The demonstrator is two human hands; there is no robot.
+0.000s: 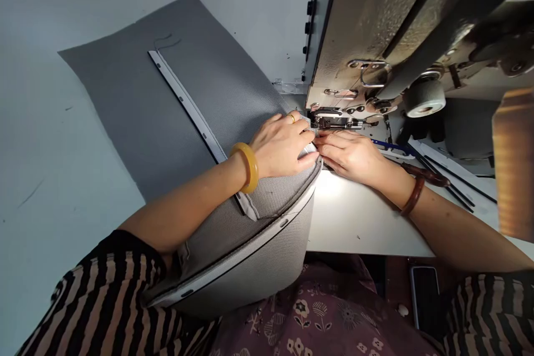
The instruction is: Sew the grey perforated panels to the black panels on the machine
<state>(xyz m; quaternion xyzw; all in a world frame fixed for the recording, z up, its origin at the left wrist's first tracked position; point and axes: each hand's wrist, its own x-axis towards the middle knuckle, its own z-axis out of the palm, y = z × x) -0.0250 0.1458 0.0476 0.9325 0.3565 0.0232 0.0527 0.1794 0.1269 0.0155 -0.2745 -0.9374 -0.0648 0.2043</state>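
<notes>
left hand (278,147), fingers parted, rests on gray fabric (244,89); right hand (354,157) pinches its edge.

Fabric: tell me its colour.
Fabric: grey, best seen in the head view.

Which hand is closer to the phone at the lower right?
Right. The right hand is up and left of the phone in the picture, by the sewing machine; the left hand is farther left, on the grey fabric.

Grey sheet (187,78) looks like woven cloth, finely textured and mostly matt; machine head (359,22) metal-looking, pebbled; yellow bangle (252,168) smooth, glossy; floral garment (329,322) matt cloth; tabletop (50,222) smooth.
</notes>
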